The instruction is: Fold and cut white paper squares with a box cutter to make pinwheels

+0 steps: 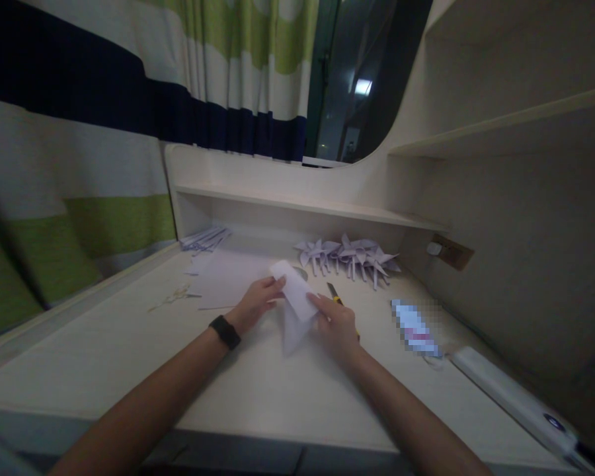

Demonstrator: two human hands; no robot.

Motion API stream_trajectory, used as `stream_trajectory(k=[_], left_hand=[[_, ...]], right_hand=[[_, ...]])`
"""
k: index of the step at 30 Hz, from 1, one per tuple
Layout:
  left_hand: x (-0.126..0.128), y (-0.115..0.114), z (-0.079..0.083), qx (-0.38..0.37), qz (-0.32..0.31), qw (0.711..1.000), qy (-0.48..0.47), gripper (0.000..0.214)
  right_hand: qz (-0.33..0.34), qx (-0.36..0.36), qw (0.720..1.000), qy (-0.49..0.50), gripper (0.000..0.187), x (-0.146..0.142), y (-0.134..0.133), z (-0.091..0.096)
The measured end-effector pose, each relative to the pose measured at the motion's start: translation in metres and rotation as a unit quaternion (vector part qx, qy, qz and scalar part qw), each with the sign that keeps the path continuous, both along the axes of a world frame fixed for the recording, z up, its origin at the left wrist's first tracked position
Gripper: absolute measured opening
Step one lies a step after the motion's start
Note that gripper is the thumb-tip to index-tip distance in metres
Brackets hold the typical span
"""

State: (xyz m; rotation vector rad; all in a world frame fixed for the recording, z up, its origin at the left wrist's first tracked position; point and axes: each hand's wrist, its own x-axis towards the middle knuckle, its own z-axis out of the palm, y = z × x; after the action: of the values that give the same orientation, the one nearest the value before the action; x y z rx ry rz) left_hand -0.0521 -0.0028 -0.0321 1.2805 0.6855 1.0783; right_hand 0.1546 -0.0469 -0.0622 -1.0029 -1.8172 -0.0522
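A folded sheet of white paper (295, 297) is held just above the pale desk (129, 357) between both hands. My left hand (256, 303), with a black watch on its wrist, pinches the paper's left edge with closed fingers. My right hand (338, 325) grips the right edge, thumb on top. The paper's lower part hangs in a point toward the desk. A yellow-handled cutter (334, 293) lies just behind my right hand.
Several white paper pinwheels (350, 254) lie at the back under a low shelf (302, 205). Flat paper sheets (228, 274), paper strips (205, 239) and scissors (176, 297) lie to the left. A blurred packet (415, 328) and a white bar-shaped device (515, 400) sit right. Striped curtain at left.
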Motion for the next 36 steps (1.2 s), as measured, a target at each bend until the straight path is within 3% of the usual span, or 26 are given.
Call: stream_trajectory(k=[5,8,11,14,18,23,30,36], left_hand=[[0.004,-0.002,0.003,0.024,0.076,0.996,-0.046,0.033],[-0.002,-0.001,0.013,0.06,0.139,0.988,-0.039,0.031],[-0.009,-0.002,0.027,0.139,0.209,0.968,0.002,0.024],[-0.011,-0.005,0.035,0.22,0.242,0.941,0.082,0.015],[-0.005,-0.013,0.03,0.348,0.205,0.894,0.194,0.009],[0.007,-0.024,0.019,0.436,0.144,0.86,0.224,0.007],[0.008,-0.026,0.014,0.418,0.124,0.871,0.224,0.01],[0.012,-0.034,0.018,0.349,0.119,0.904,0.217,0.009]], right_hand=[[0.05,-0.011,0.995,-0.089,0.053,-0.007,-0.007,0.003],[0.084,-0.041,0.99,-0.11,0.065,-0.011,-0.01,0.008],[0.084,-0.055,0.992,-0.072,0.076,-0.014,-0.012,0.012],[0.063,-0.079,0.995,0.003,0.063,-0.012,-0.011,0.019],[0.082,-0.118,0.983,0.116,0.047,-0.008,-0.012,0.035],[0.115,-0.127,0.973,0.157,0.027,-0.006,-0.02,0.055],[0.116,-0.117,0.97,0.177,0.01,-0.008,-0.024,0.057],[0.069,-0.104,0.97,0.21,0.005,-0.009,-0.023,0.053]])
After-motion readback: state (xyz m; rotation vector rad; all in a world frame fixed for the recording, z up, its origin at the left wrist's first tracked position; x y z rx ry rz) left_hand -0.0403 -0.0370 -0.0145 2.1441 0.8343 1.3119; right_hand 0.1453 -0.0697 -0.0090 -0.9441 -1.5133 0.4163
